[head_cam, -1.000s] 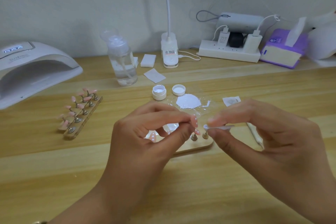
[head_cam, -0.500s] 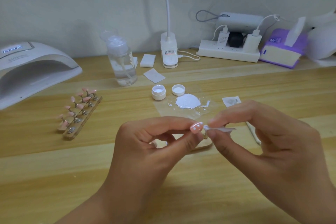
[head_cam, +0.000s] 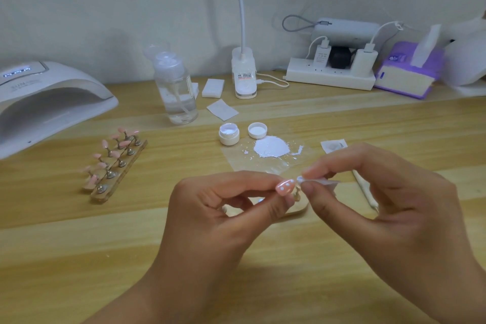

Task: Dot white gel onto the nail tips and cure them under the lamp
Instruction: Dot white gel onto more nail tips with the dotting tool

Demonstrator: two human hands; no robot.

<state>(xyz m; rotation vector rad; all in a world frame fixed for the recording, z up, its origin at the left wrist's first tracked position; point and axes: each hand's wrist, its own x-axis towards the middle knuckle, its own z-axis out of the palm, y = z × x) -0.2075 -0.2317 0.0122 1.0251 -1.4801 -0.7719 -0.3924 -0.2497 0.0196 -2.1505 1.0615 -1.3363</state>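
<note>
Left hand (head_cam: 223, 208): thumb and forefinger pinch a pink nail tip (head_cam: 284, 187) bearing white dots; other fingers curled. Right hand (head_cam: 381, 200): thumb and forefinger pinch a small white wipe (head_cam: 319, 181), its end just beside the tip; whether the two touch cannot be told. Both hands are over the middle of the tabletop (head_cam: 79, 258), toward the near edge. Behind the hands, mostly hidden: a wooden stand (head_cam: 297, 209). Right of it: a white stick (head_cam: 364, 187), lying flat. Farther back: clear film (head_cam: 236, 160) with a blob of white gel (head_cam: 271, 147); open pot (head_cam: 228, 134) and lid (head_cam: 257, 130), side by side. Toward the left edge: rack (head_cam: 115, 163) of pink tips on stems. Far left corner: white curing lamp (head_cam: 47, 97), display lit. Along the far edge: clear bottle (head_cam: 176, 92), power strip (head_cam: 328, 79), purple tissue pack (head_cam: 405, 79).
</note>
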